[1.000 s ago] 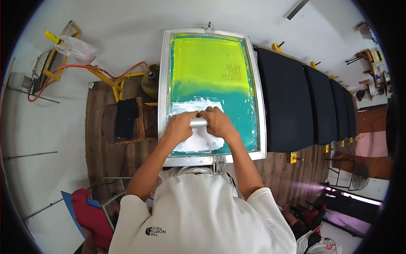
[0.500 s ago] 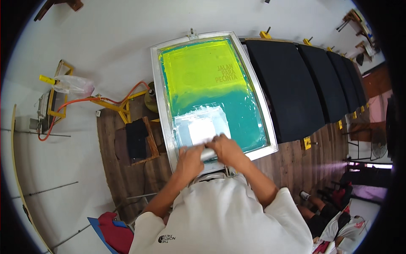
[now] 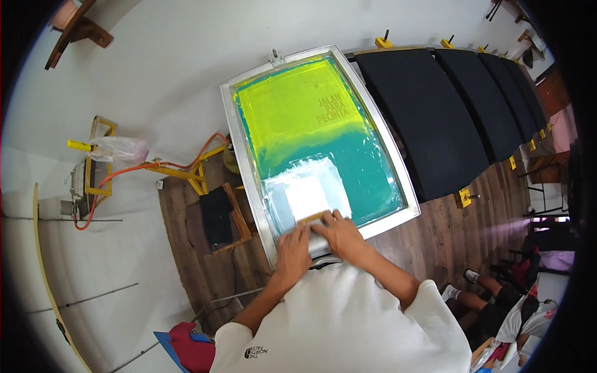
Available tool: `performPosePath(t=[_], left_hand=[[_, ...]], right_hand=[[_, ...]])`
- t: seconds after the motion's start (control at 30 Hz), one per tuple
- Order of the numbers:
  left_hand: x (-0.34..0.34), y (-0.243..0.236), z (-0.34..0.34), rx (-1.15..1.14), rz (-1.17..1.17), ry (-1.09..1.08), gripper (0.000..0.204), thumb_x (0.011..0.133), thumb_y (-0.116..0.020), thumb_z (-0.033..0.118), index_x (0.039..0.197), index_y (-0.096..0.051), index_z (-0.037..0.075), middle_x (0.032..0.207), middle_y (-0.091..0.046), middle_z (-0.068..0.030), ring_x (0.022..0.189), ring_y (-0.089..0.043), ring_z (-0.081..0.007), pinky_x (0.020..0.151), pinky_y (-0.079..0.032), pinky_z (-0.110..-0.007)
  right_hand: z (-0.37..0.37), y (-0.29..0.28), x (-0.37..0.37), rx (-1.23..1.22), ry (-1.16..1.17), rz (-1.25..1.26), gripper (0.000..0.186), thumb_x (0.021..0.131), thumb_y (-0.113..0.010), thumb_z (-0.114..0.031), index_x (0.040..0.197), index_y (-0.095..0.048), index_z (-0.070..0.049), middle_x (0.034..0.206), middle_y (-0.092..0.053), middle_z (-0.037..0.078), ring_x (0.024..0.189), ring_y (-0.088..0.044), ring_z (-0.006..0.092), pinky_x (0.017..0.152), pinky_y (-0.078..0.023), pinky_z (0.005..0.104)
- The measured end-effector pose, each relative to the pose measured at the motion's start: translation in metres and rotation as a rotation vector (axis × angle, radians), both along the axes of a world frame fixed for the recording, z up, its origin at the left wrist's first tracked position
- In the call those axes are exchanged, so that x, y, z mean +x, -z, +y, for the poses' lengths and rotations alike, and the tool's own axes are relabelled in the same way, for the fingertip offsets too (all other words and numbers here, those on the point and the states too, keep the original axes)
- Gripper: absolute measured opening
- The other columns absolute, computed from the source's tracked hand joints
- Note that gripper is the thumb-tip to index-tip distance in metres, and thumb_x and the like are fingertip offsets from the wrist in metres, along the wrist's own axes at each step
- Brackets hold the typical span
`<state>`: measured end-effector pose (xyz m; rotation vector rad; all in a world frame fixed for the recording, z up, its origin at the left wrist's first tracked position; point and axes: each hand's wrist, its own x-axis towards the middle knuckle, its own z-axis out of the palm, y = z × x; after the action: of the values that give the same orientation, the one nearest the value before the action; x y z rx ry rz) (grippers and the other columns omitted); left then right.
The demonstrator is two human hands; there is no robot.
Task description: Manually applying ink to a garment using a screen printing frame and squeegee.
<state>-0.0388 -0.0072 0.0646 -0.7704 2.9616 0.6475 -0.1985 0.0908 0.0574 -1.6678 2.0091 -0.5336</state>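
Observation:
A screen-printing frame [image 3: 244, 181] with a silver rim lies in front of me, its mesh [image 3: 367, 180] teal in the middle and yellow-green at the far end. White ink [image 3: 308, 189] is spread over the near left part of the mesh. At the near end is a squeegee [image 3: 318, 242] with a silvery body, tilted so that an amber blade edge shows between my hands. My left hand [image 3: 293, 252] is closed on its left side, and my right hand [image 3: 340, 239] grips its right side. Both thumbs are partly hidden.
Several black fabric-covered boards [image 3: 429, 118] stand in a row to the right, with yellow clamps [image 3: 463, 198] at their ends. An orange hose [image 3: 140, 166] runs along a yellow stand at left. A wooden stool [image 3: 239, 221] with black cloth is below it. A seated person [image 3: 491, 304] is at lower right.
The squeegee has tipped in my hands, and its amber blade edge now shows. Both hands have come slightly nearer to me. The whole view has shifted a little.

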Motion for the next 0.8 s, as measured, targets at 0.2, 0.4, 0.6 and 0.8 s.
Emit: performPosePath(t=[0.2,0.4,0.6,0.8], left_hand=[[-0.014,-0.032,-0.017,0.19,-0.038,0.03,0.055,0.068,-0.068,0.0,0.122,-0.059,-0.005,0.115,-0.064,-0.0233,0.107,-0.062,-0.039,0.098,-0.046,-0.047],[-0.063,-0.009,-0.093,0.052,0.207,-0.013,0.054,0.069,-0.063,-0.007,0.122,-0.061,0.0,0.113,-0.065,-0.0227,0.102,-0.064,-0.0403,0.09,-0.049,-0.047],[-0.047,0.002,-0.066,0.019,0.226,0.023,0.063,0.064,-0.062,-0.011,0.126,-0.055,-0.003,0.107,-0.063,-0.0243,0.098,-0.061,-0.0441,0.087,-0.05,-0.048],[-0.003,-0.016,-0.001,0.113,0.014,0.018,0.065,0.067,-0.062,-0.008,0.132,-0.051,-0.004,0.13,-0.057,-0.021,0.119,-0.055,-0.0371,0.099,-0.041,-0.049]], right_hand=[[-0.015,-0.022,-0.015,0.165,-0.063,-0.013,0.039,0.084,-0.06,-0.005,0.12,-0.068,-0.019,0.111,-0.062,0.015,0.111,-0.056,0.0355,0.088,-0.05,0.0536],[-0.097,-0.009,-0.059,0.079,0.046,0.045,0.04,0.082,-0.064,-0.007,0.119,-0.07,-0.024,0.114,-0.063,0.014,0.115,-0.056,0.0344,0.088,-0.051,0.0528],[-0.067,0.009,-0.035,-0.006,0.06,0.048,0.05,0.074,-0.068,-0.001,0.121,-0.061,-0.014,0.117,-0.057,0.013,0.113,-0.052,0.0333,0.084,-0.051,0.0474],[0.009,-0.001,0.007,-0.02,0.018,0.039,0.045,0.078,-0.064,-0.004,0.122,-0.06,-0.012,0.118,-0.056,0.014,0.115,-0.051,0.034,0.084,-0.05,0.0476]])
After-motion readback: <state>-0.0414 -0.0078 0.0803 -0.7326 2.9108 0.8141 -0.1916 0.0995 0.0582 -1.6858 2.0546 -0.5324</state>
